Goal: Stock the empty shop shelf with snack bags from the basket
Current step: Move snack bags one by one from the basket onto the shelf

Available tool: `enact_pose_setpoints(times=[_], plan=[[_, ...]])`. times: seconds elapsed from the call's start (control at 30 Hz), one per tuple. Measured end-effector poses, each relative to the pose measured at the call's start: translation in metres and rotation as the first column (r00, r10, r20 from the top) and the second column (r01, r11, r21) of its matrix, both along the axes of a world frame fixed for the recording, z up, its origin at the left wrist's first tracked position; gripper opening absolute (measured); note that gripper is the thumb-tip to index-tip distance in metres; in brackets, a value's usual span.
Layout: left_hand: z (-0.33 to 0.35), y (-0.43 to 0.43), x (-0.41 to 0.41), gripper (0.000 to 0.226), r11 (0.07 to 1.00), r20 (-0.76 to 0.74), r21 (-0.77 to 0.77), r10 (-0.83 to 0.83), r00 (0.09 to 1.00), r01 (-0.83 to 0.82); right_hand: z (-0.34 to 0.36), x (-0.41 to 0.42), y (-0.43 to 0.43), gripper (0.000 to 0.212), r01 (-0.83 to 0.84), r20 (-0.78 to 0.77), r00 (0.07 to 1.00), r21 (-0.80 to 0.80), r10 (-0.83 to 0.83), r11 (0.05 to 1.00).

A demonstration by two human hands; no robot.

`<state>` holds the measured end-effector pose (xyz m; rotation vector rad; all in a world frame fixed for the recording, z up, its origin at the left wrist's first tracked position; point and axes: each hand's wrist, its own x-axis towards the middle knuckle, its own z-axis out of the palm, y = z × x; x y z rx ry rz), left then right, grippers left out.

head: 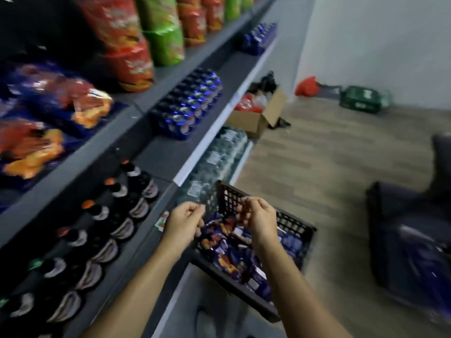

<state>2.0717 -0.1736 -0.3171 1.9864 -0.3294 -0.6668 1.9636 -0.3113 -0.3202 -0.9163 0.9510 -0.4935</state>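
Note:
A black lattice basket stands on the floor by the shelf unit, filled with several blue snack bags. Both hands hover over it with curled fingers. My left hand and my right hand pinch the top corners of one blue snack bag, which sags between them just above the pile; the picture is blurred. More blue and orange snack bags lie on a grey shelf at upper left. A bare stretch of grey shelf lies below them.
Red and green chip bags fill the top shelf. Packs of blue cans, dark bottles and shrink-wrapped water bottles occupy lower shelves. An open cardboard box, a green crate and dark bags sit on the wooden floor.

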Motion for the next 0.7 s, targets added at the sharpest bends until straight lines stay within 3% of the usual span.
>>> enact_pose_setpoints(times=[0.13, 0.33, 0.5, 0.7], plan=[[-0.060, -0.049, -0.012, 0.022, 0.988, -0.180, 0.094, -0.100, 0.979, 0.119, -0.057, -0.037, -0.030, 0.025, 0.159, -0.150, 0.978, 0.075, -0.147, 0.984], [-0.157, -0.105, -0.022, 0.017, 0.921, -0.405, 0.238, -0.195, 0.893, 0.309, -0.144, -0.065, -0.058, 0.019, 0.317, -0.377, 0.894, 0.153, -0.241, 0.936], [-0.228, -0.140, -0.025, 0.020, 0.844, -0.461, 0.317, -0.261, 0.848, 0.432, -0.207, -0.070, -0.072, 0.016, 0.406, -0.540, 0.797, 0.150, -0.270, 0.901], [-0.292, -0.178, -0.033, 0.034, 0.737, -0.457, 0.354, -0.400, 0.794, 0.575, -0.264, -0.070, -0.087, 0.046, 0.376, -0.668, 0.715, 0.115, -0.209, 0.919]])
